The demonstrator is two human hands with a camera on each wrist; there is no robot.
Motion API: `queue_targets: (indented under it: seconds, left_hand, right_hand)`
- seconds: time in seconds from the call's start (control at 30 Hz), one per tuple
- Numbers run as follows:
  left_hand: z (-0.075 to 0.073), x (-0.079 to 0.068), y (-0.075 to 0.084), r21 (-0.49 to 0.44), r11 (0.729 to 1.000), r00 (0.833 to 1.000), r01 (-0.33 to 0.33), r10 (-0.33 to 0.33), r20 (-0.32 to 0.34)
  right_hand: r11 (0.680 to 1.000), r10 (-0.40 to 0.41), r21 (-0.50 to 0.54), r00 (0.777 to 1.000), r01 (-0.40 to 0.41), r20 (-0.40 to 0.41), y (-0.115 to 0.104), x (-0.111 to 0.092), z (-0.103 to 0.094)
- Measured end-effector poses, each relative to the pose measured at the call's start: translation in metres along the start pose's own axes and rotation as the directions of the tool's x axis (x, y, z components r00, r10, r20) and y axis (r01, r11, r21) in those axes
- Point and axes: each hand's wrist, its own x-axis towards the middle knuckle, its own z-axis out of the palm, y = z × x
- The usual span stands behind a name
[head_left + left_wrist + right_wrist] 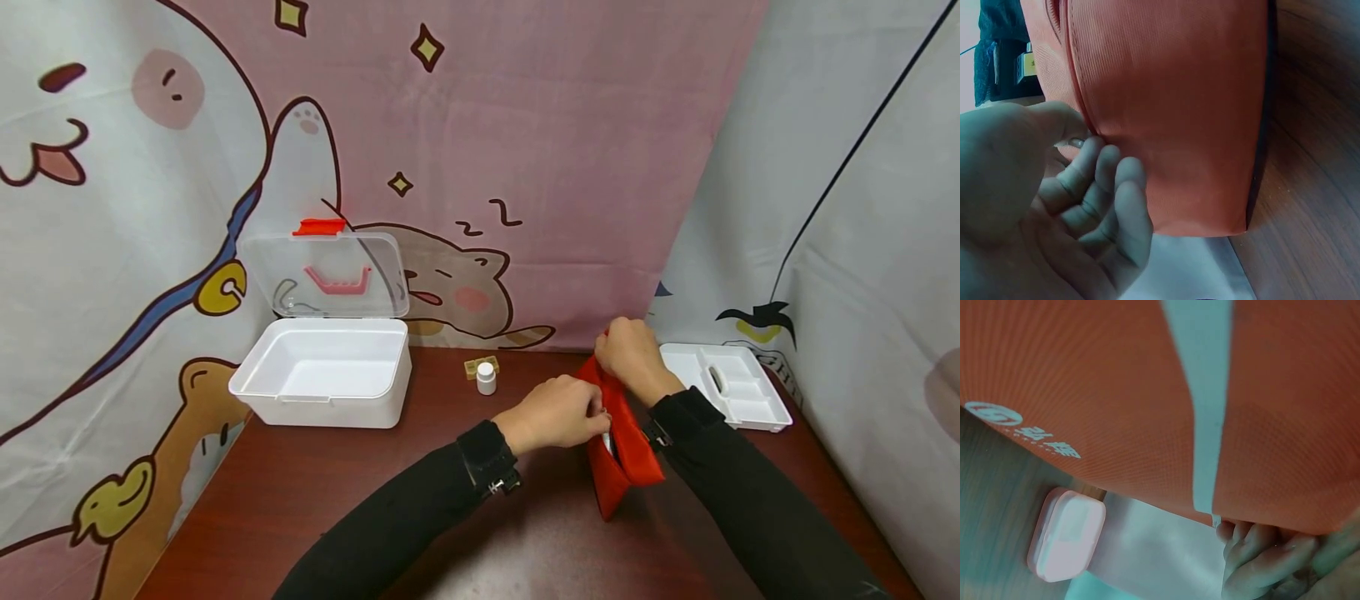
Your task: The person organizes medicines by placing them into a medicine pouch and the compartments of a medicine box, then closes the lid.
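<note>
A red fabric zip pouch stands on edge on the table, held between both hands. With thumb and forefinger my left hand pinches the zipper edge on its near-left side; the left wrist view shows the zipper seam running to those fingertips, and the pull itself is hidden. At the far upper end, my right hand grips the pouch. A pale stripe and a white printed logo mark the pouch's other face in the right wrist view. Something whitish shows at the opening below the left fingers.
On the left stands a white box with its clear lid raised. A small white bottle and a yellowish piece sit at the table's back. Behind the right arm lies a white compartment tray.
</note>
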Motion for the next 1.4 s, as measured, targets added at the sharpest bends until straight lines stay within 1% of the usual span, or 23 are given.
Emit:
queue_targets:
  seconds: [0.1,0.27,0.37,0.5,0.63,0.77,0.97,1.1,1.2,1.27,1.33,1.4]
  left_hand:
    - [0.000,0.000,0.001,0.025,1.000,1.000,0.006,-0.006,-0.002]
    - [0.002,-0.002,0.001,0.100,0.992,0.997,-0.080,0.081,-0.008]
    - [0.003,-0.004,0.000,0.129,0.985,0.993,-0.114,0.114,0.004]
    - [0.003,-0.007,0.000,0.136,0.981,0.991,-0.135,0.135,0.014]
    - [0.003,-0.008,0.002,0.170,0.973,0.987,-0.157,0.158,0.010]
    - [0.005,-0.009,0.004,0.210,0.964,0.986,-0.164,0.169,-0.009]
    - [0.007,-0.014,0.006,0.224,0.959,0.982,-0.176,0.188,-0.034]
    - [0.007,-0.017,0.004,0.179,0.972,0.986,-0.150,0.160,-0.042]
    - [0.007,-0.017,0.002,0.092,0.992,0.995,-0.091,0.094,-0.030]
    - [0.007,-0.016,0.002,0.031,0.999,0.999,-0.040,0.041,-0.024]
    - [0.007,-0.014,0.000,-0.037,0.999,1.000,0.015,-0.015,-0.012]
    - [0.007,-0.013,-0.001,-0.094,0.994,0.999,0.054,-0.053,0.010]
  right_hand:
    - [1.000,0.009,-0.004,1.000,-0.009,0.008,-0.002,0.001,0.001]
    - [1.000,0.012,-0.012,1.000,-0.012,0.008,-0.003,0.002,0.001]
    - [1.000,0.014,-0.016,1.000,-0.014,0.003,-0.002,0.002,0.001]
    - [1.000,0.003,-0.016,1.000,-0.003,-0.010,0.000,0.002,0.002]
    - [1.000,-0.007,-0.008,1.000,0.007,-0.019,0.001,0.003,0.002]
    - [1.000,-0.012,-0.008,1.000,0.011,-0.020,0.000,0.002,0.001]
    - [1.000,-0.020,-0.007,0.999,0.020,-0.044,0.000,0.003,0.000]
    - [0.999,-0.039,-0.013,0.997,0.039,-0.061,-0.001,0.002,0.000]
    - [0.999,-0.032,-0.010,0.998,0.032,-0.048,-0.002,0.002,0.001]
    - [1.000,-0.019,-0.010,0.999,0.019,-0.036,-0.002,0.002,0.001]
    - [1.000,-0.007,-0.012,1.000,0.007,-0.030,-0.003,0.002,0.000]
    - [1.000,-0.003,-0.018,1.000,0.002,-0.027,-0.003,0.002,0.000]
